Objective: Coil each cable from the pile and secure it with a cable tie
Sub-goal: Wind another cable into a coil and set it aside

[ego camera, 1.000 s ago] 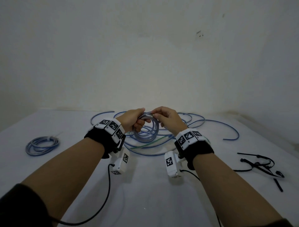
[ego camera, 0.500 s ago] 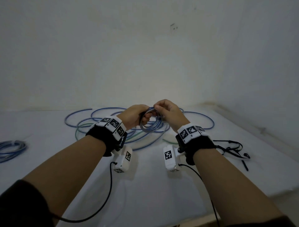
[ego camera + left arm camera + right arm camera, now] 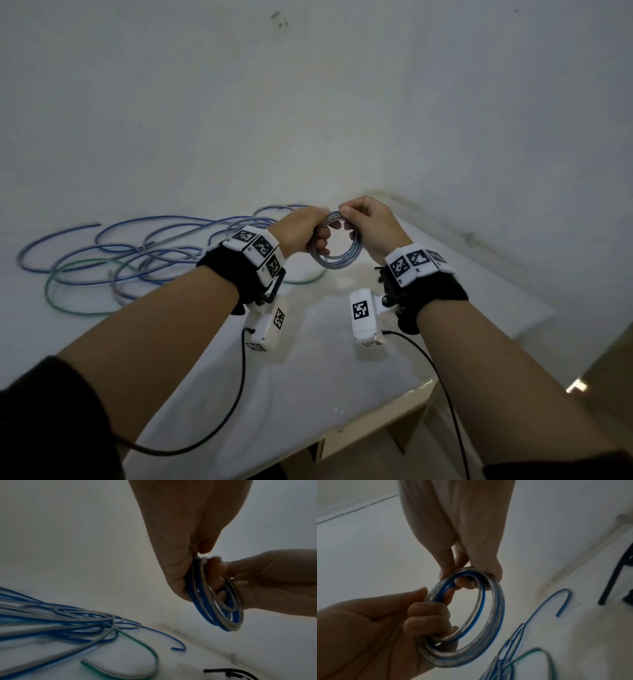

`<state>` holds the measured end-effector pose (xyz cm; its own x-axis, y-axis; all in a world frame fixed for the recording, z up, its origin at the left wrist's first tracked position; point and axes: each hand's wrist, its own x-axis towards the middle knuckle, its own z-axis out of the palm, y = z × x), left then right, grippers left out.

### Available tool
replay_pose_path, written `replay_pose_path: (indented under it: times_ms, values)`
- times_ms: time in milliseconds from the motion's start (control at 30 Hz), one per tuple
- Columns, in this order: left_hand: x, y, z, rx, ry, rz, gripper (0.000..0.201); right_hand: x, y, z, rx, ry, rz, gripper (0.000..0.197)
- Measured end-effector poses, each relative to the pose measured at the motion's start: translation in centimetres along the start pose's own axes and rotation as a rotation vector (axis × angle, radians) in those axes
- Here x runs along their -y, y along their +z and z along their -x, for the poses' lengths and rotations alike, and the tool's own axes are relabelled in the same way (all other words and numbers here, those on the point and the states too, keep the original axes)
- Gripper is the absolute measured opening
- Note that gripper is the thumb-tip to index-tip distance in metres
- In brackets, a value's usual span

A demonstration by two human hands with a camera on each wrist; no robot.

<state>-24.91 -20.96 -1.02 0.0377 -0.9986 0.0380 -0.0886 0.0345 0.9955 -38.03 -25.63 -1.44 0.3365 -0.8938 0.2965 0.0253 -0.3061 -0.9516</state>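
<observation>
I have the coil (image 3: 337, 251) up in the air between both hands, above the white table (image 3: 308, 377) and just at 3 o'clock of the loose cable pile (image 3: 137, 260). My left hand (image 3: 301, 233) is clenched around the coil's 9 o'clock side, fingers hooked through the ring. My right hand (image 3: 370, 228) pinches the turns at about 12 o'clock, thumb and fingertips closed on the strands.

From the right wrist view the coil (image 3: 471, 615) is several turns of clear-jacketed cable with a blue core, wound fairly round and holding its shape. I judge it light, springy rather than limp, and smooth enough for turns to slide past each other. One cut end (image 3: 438, 644) shows by my left fingers (image 3: 428, 609); that is the strand likely to spring free, so I would keep the left grip right over it and squeeze all turns together there.

A tie is not yet on this coil. Black cable ties (image 3: 228, 672) lie on the table at 5 o'clock in the left wrist view. I reckon the right hand should fetch one while the left alone clamps the bundle.
</observation>
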Motion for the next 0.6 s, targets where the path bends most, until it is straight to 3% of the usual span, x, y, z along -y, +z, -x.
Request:
replay_pose_path:
  times_ms: [233, 333, 433, 500, 600]
  values:
    - [0.0, 4.5, -1.0, 0.069, 0.029, -0.138, 0.035, -0.6, -5.4, 1.0, 0.07, 0.161, -0.107, 0.011]
    - [0.4, 5.3, -1.5, 0.041, 0.041, -0.163, 0.036, -1.0, -7.8, 1.1, 0.085, 0.313, -0.092, 0.026]
    - [0.7, 5.6, -1.9, -0.003, 0.032, -0.153, 0.037, -2.2, -10.5, 0.9, 0.059, 0.37, 0.443, 0.017]
    - [0.8, 5.5, -2.1, -0.013, 0.03, -0.153, 0.037, -3.1, -11.8, 1.0, 0.131, 0.373, 0.85, 0.014]
    - [1.0, 5.3, -2.2, -0.009, 0.026, -0.154, 0.038, -4.2, -12.7, 1.3, 0.265, 0.442, 1.216, 0.022]
